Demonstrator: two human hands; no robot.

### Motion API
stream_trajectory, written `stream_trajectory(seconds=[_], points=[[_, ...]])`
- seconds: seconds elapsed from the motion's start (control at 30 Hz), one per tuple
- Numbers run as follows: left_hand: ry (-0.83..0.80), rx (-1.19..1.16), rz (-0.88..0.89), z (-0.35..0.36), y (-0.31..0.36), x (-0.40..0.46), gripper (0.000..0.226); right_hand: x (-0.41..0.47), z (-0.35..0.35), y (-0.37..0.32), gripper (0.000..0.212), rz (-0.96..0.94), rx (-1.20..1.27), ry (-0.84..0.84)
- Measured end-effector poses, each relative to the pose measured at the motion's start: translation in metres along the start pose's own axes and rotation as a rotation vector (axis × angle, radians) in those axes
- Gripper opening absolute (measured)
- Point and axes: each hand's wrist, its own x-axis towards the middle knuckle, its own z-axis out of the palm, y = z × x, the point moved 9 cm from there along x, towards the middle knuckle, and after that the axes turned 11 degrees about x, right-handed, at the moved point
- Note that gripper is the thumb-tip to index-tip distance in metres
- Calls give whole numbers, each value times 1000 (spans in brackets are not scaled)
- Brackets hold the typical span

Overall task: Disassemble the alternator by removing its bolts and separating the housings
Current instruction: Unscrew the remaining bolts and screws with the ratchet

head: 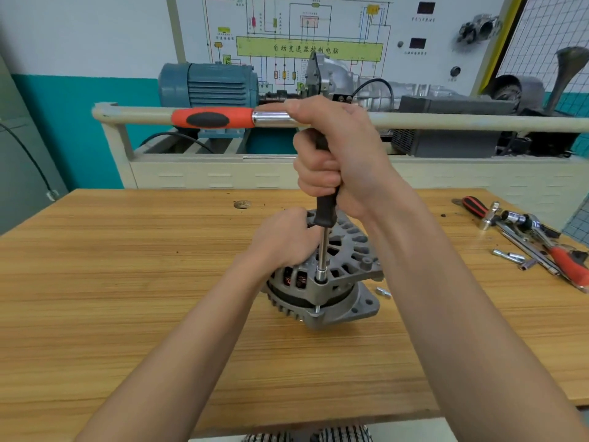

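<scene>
Both forearms reach in from the near edge of the tabletop (pixel 127 282) toward the alternator (pixel 328 282), which stands on end near the middle of the wooden surface, still in one piece. Left hand (pixel 283 240) is curled around the upper housing (pixel 350 247) from the left side, bracing it. Right hand (pixel 338 154) is wrapped tight around the black upright handle (pixel 325 212) of a socket driver, with the red-gripped cross bar (pixel 213 118) sticking out level to the left above the fist. Its chrome shank drops straight down to a socket (pixel 321 275) seated on a bolt at the near rim of the upper housing; the threaded tip (pixel 317 309) of that bolt shows below, at the lower housing (pixel 344 311) ear. One loose bolt (pixel 383 292) lies on the wood just right of the alternator, so at least one through-bolt appears to be out already. Spare wrenches and sockets (pixel 535 240) lie scattered toward the right edge. Assessment: bolt removal is under way and incomplete; the bolt in hand and any others hidden behind the hands remain, and the housings are not yet separated.
</scene>
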Motion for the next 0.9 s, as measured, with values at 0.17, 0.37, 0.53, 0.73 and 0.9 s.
stream_trajectory(seconds=[0.17, 0.37, 0.53, 0.73, 0.9], points=[[-24, -48, 16, 0, 2, 0, 39, 2, 23, 11, 32, 208, 201, -344], [-70, -118, 10, -3, 5, -4, 35, -12, 50, 17, 33, 442, 558, -667], [143, -563, 165, -46, 27, -31, 24, 0, 21, 6, 31, 226, 236, -467], [-215, -1201, 284, -35, 56, -55, 30, 0, -4, -10, 24, 91, 67, -143], [-21, -994, 269, -36, 53, -56, 16, -18, 12, -62, 31, -172, -534, -29]])
